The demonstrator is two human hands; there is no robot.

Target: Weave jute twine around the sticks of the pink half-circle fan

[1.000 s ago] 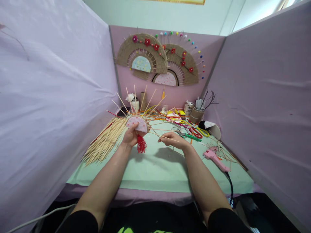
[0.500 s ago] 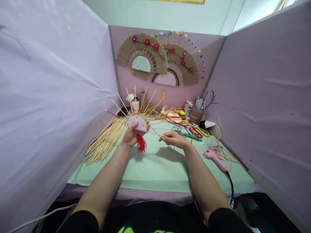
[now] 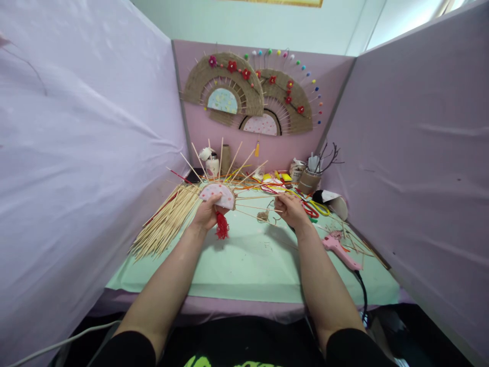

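My left hand (image 3: 206, 213) grips a half-round fan base (image 3: 218, 195) with a pink dotted face, its thumb on the front. Thin wooden sticks (image 3: 237, 158) fan out from the curved edge, and one at the left is red. A red tassel (image 3: 222, 226) hangs below the base. To the right, my right hand (image 3: 291, 209) is closed in a pinch by the outer ends of the right-hand sticks. Whatever is between its fingertips is too thin to make out. A small ball of brown twine (image 3: 262, 216) lies between the hands.
A pile of loose sticks (image 3: 166, 221) lies left. A pink glue gun (image 3: 341, 251) with a black cord and stick scraps (image 3: 353, 239) are at right. Behind are coloured pipe cleaners (image 3: 319, 206), a jar (image 3: 212, 166) and a cup of twigs (image 3: 309, 181). Two finished fans (image 3: 225, 71) hang on the back panel.
My right hand has moved up and right, from the lowest stick to higher ones. The twine ball now shows, and the green-handled pliers are mostly covered. The fan base has shifted slightly right.
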